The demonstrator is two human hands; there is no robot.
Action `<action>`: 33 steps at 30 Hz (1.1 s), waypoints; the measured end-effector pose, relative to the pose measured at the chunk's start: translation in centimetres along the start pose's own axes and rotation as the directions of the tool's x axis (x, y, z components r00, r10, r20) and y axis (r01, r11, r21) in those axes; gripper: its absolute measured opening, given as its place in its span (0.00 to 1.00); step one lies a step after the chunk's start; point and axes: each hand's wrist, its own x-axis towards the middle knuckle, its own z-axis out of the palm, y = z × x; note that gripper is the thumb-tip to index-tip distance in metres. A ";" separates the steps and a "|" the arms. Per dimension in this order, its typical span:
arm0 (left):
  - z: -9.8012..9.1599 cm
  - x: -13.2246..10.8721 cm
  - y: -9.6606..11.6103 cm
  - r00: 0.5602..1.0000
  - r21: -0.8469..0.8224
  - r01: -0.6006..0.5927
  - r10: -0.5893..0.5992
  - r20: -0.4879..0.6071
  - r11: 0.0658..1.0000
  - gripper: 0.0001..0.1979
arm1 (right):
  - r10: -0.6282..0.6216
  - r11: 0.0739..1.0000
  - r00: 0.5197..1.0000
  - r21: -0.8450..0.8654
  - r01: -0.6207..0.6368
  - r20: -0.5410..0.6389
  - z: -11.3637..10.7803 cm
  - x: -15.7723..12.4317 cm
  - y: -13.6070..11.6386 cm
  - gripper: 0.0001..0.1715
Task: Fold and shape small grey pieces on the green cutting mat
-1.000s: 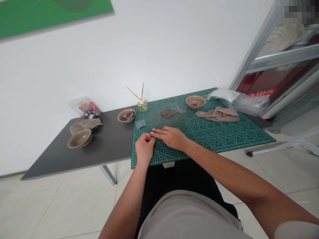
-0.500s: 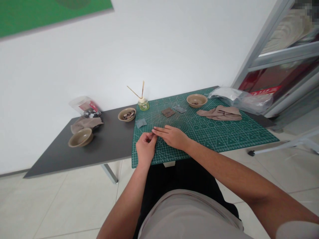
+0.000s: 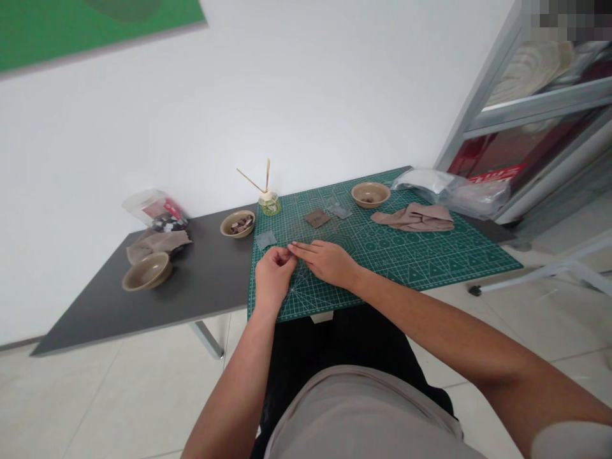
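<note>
Over the green cutting mat (image 3: 401, 274), my left hand (image 3: 274, 274) is closed in a pinch, thumb against the curled fingers. Whatever lies between those fingertips is too small and hidden to name. My right hand (image 3: 329, 262) comes in from the right, its fingers drawn together and the tips meeting the left fingertips; its thumb is out of sight. Just beyond the hands lie a small clear plastic bag (image 3: 266, 240), a brown square piece (image 3: 317, 218) and another clear bag (image 3: 339, 210).
A bowl of small brown pieces (image 3: 238, 224) stands by a reed diffuser (image 3: 269, 203). Another bowl (image 3: 370, 194) and a brown cloth (image 3: 415, 218) are at right, near plastic wrapping (image 3: 454, 190). At left are a tilted bowl (image 3: 147, 273), a cloth (image 3: 157, 242) and a clear tub (image 3: 155, 207).
The view has shifted slightly, so everything sits a little further left. Both hands keep nearly the same pose, fingertips still together.
</note>
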 end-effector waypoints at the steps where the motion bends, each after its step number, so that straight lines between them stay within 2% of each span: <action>1: 0.1 0.2 -0.1 1.000 -0.014 0.000 0.000 0.006 1.000 0.05 | 0.017 1.000 1.000 -0.002 -0.017 0.000 0.0 0.1 -0.1 0.29; 7: 0.8 0.6 -1.5 1.000 -0.026 0.005 -0.005 0.014 1.000 0.06 | 0.090 0.995 0.996 0.050 -0.090 0.006 0.9 0.2 -0.9 0.31; 17: 0.9 0.0 -1.6 1.000 -0.047 0.007 -0.007 -0.014 0.999 0.07 | 0.197 0.980 0.980 0.009 -0.197 -0.037 1.4 -0.2 -1.2 0.29; 24: 0.8 -0.1 -1.4 0.998 0.031 -0.041 0.043 -0.043 0.999 0.09 | 0.095 0.995 0.995 -0.010 -0.095 -0.034 1.3 -0.3 -1.3 0.29; 30: 1.0 0.0 -2.0 1.000 -0.152 -0.006 0.002 -0.021 0.988 0.08 | 0.172 0.985 0.983 0.002 -0.172 -0.063 1.3 -0.4 -1.3 0.29; 33: 1.1 0.0 -2.1 0.999 -0.144 -0.037 0.034 -0.027 0.989 0.08 | 0.125 0.992 0.991 -0.006 -0.125 -0.047 1.0 -0.4 -1.5 0.28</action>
